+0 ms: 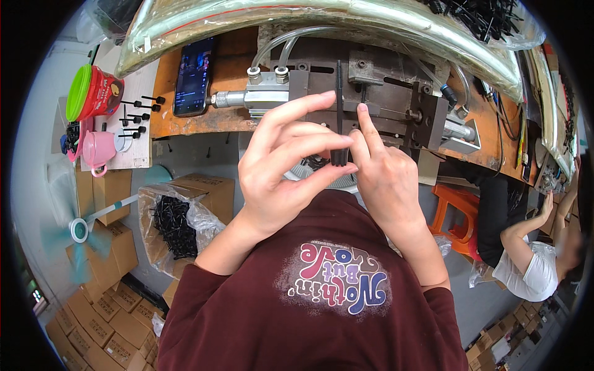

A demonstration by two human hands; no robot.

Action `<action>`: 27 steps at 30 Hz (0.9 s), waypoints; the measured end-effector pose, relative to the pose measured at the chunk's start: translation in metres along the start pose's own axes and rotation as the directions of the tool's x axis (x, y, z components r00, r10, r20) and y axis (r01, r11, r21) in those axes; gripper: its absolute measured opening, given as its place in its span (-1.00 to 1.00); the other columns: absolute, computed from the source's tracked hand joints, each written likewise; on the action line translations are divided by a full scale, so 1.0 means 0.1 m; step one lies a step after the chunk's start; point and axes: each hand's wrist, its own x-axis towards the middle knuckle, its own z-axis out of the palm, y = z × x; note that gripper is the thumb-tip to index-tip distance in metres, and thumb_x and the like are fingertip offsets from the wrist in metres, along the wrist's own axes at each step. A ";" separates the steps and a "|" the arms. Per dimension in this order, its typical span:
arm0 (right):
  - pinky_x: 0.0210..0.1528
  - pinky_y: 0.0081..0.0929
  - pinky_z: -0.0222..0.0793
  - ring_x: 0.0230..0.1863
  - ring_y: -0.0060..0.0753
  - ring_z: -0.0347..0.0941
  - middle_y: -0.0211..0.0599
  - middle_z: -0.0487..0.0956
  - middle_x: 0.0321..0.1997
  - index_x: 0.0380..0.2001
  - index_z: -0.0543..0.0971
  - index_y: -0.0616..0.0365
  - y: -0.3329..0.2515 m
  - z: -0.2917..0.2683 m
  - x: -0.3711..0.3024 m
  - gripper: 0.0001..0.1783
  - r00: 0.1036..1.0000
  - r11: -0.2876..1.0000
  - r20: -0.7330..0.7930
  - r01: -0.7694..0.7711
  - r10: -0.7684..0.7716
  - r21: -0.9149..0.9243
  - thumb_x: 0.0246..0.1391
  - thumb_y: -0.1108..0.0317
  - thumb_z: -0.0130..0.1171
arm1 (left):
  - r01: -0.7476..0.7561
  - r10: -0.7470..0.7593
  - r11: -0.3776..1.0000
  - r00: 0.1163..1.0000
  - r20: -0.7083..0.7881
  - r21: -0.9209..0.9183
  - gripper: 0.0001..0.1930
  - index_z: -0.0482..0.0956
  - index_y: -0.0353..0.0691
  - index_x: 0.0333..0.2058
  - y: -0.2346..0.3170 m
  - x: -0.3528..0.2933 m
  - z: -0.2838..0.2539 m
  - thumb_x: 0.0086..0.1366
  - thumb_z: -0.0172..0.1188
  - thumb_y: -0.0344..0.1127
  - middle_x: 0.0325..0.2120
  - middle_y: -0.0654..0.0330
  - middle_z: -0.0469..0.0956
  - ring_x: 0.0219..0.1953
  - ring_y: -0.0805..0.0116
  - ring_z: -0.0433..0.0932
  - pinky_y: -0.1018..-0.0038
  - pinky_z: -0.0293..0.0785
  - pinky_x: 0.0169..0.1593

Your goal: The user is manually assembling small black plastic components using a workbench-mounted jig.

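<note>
My left hand (278, 154) pinches a black mascara wand (339, 120) upright by its wider lower end, between thumb and fingers, bristle tip up. Its index finger reaches up beside the stem. My right hand (387, 173) is just right of the wand, index finger stretched toward a thin dark rod (364, 94) under a metal block (365, 67) on the fixture. Whether that fingertip touches the rod I cannot tell. The right hand's other fingers curl close to the wand, with nothing visible in them; its thumb is hidden. Behind both hands lies the dark metal clamping fixture (318, 114).
Pneumatic cylinders (266, 94) with clear hoses flank the fixture. A phone (193, 77), loose black wands (137, 117), a red tub (102, 93) and a pink cup (98, 150) are left. Below stand a bag of black parts (175, 226) and a fan (78, 230). A co-worker (535, 266) sits right.
</note>
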 end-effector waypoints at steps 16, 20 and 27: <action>-0.06 -0.21 0.53 -0.15 0.03 0.61 0.05 0.66 -0.18 -0.25 0.61 0.29 0.98 -0.41 1.75 -0.65 0.886 0.980 -0.434 -0.092 0.163 0.179 -0.14 0.34 0.40 | -0.200 0.144 0.837 0.978 0.147 0.510 -0.72 0.67 -0.24 -0.30 -0.27 -0.21 0.40 -0.06 0.45 -0.41 0.06 0.13 0.61 -0.24 0.25 0.63 0.44 0.57 -0.15; 0.03 -0.17 0.52 -0.04 0.08 0.59 0.12 0.65 -0.17 -0.24 0.61 0.29 0.87 -0.37 2.03 -0.57 0.901 0.935 -0.250 -0.330 0.354 0.134 -0.16 0.22 0.37 | -0.252 0.169 0.795 0.966 0.197 0.552 -0.75 0.65 -0.21 -0.30 -0.35 -0.23 0.51 -0.02 0.41 -0.40 0.09 0.12 0.59 -0.32 0.33 0.63 0.46 0.53 -0.25; -0.05 -0.18 0.56 -0.18 0.11 0.64 0.14 0.67 -0.30 -0.16 0.66 0.34 1.07 -0.53 1.94 -0.55 0.952 0.960 -0.149 -0.251 0.267 0.120 -0.18 0.33 0.39 | -0.276 0.159 0.755 0.957 0.242 0.595 -0.74 0.66 -0.20 -0.32 -0.37 -0.08 0.49 -0.06 0.44 -0.40 0.09 0.10 0.59 -0.44 0.34 0.62 0.49 0.51 -0.31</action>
